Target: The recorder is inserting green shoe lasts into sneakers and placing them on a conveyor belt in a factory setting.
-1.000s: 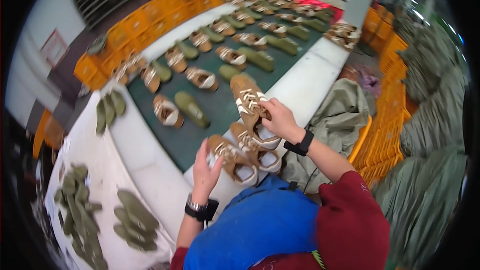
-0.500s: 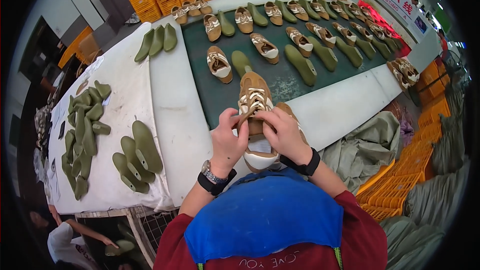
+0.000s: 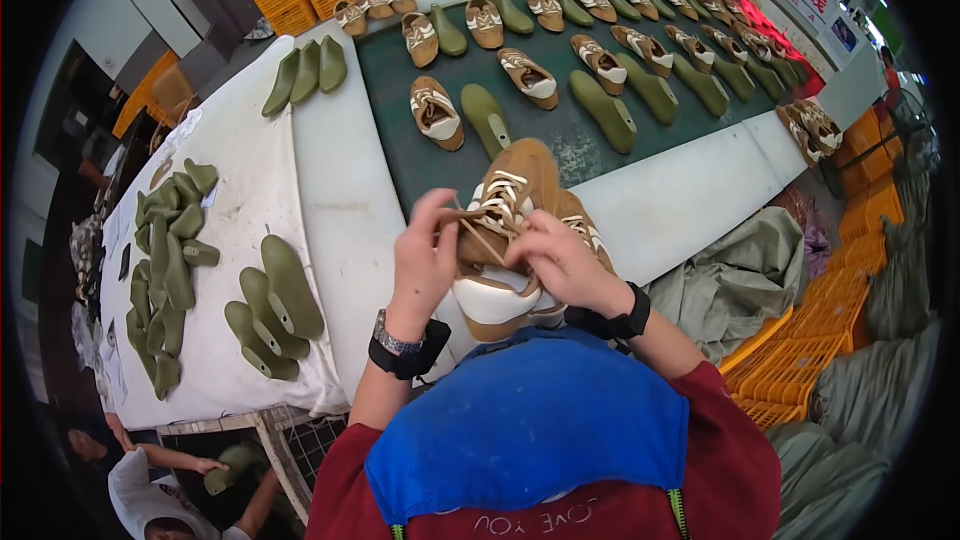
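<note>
A brown and white sneaker (image 3: 525, 175) stands in front of me at the table's near edge, toe pointing away. Thumb and fingers of my left hand (image 3: 425, 255) pinch one end of a thin brown shoelace (image 3: 487, 239) beside the shoe's opening. On the other side, my right hand (image 3: 572, 262) is closed on the lace too, its fingertips over the opening. White lacing (image 3: 503, 198) crosses the shoe's front. Against its right side rests a second sneaker (image 3: 588, 230), partly hidden by my right hand.
Sneakers and green shoe lasts (image 3: 601, 110) stand in rows on the green belt (image 3: 400, 165). More lasts (image 3: 170, 260) lie piled on the white cloth (image 3: 240, 160) at left. Orange crates (image 3: 790, 360) and grey sacking (image 3: 730, 280) are at right. At lower left a co-worker (image 3: 150, 490) handles a last.
The sneaker has tilted and its heel has shifted left. My hands have moved apart, drawing the lace out between them. The co-worker's arm has moved below the table.
</note>
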A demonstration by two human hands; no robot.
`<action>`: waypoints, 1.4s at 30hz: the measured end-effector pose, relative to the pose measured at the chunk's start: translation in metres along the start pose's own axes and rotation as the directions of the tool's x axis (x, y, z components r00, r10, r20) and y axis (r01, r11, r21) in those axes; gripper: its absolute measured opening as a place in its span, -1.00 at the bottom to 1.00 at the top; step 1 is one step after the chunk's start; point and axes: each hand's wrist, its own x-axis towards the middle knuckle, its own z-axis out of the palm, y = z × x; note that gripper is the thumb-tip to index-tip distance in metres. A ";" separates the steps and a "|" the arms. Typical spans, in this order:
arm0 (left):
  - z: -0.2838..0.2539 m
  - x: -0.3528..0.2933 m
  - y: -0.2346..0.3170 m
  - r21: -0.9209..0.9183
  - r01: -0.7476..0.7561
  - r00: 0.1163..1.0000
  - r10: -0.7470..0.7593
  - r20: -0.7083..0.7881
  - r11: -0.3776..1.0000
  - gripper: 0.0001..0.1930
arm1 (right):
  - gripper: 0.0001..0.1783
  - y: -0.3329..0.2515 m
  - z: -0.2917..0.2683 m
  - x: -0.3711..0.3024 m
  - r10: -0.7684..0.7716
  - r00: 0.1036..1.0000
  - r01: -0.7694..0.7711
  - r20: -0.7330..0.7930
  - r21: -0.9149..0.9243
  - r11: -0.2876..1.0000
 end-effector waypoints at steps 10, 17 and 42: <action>0.007 0.003 0.014 0.106 -0.404 0.887 0.361 0.288 0.909 -0.76 | -0.68 0.017 0.005 0.007 0.109 0.918 -0.078 -0.381 0.095 0.992; -0.006 -0.015 -0.017 0.004 -0.223 0.947 0.216 0.237 0.975 -0.68 | -0.65 0.045 0.008 0.014 0.162 0.937 -0.137 -0.311 0.102 0.985; -0.242 -0.101 -0.236 0.602 0.777 0.549 -0.668 -0.503 0.185 -0.24 | -0.70 0.093 -0.091 -0.054 0.249 0.756 -0.417 -0.605 -0.153 0.896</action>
